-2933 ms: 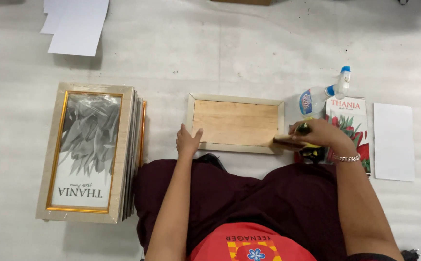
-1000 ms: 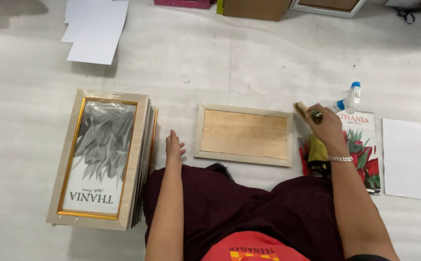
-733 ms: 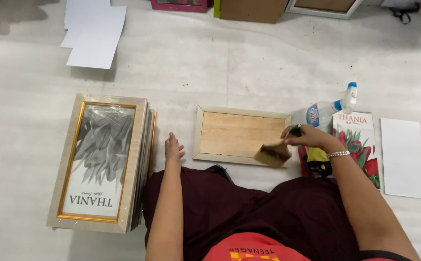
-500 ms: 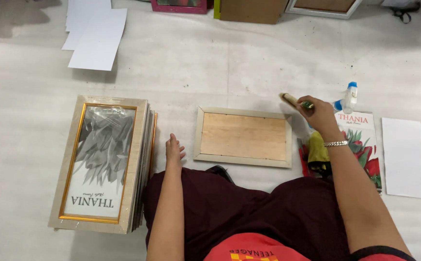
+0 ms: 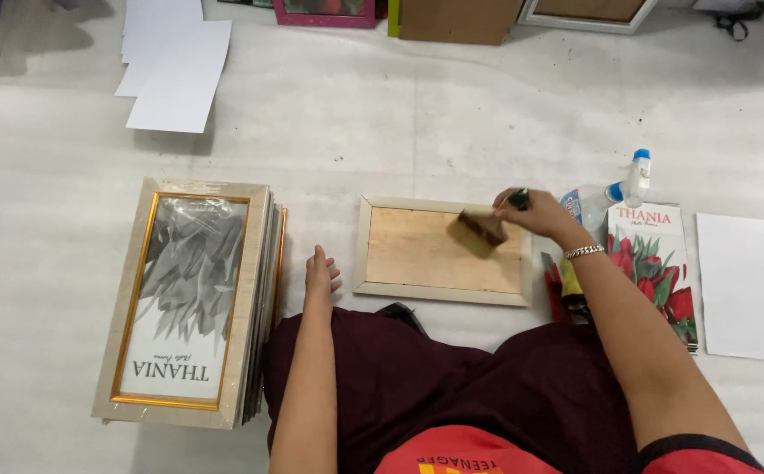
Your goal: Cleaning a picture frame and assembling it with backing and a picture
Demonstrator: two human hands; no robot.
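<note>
- Head view: your right hand (image 5: pixel 535 215) is closed around a brush (image 5: pixel 480 232), bristles over the upper right of the frame back (image 5: pixel 439 252) lying face down on the floor (image 5: pixel 382 114).
- Your left hand (image 5: pixel 319 276) rests open and empty beside it.
- Brushing looks underway; finished frames (image 5: pixel 184 298) sit stacked at the left.

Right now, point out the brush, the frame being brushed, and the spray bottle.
brush (image 5: pixel 478 233), head view, on its bristles.
wooden frame (image 5: pixel 360 254), head view, on its left rail.
spray bottle (image 5: pixel 637 172), head view, on its white nozzle.

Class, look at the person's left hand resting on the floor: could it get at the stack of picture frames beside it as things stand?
Probably yes. The left hand lies empty on the floor just right of the stack of frames, with nothing between them.
</note>
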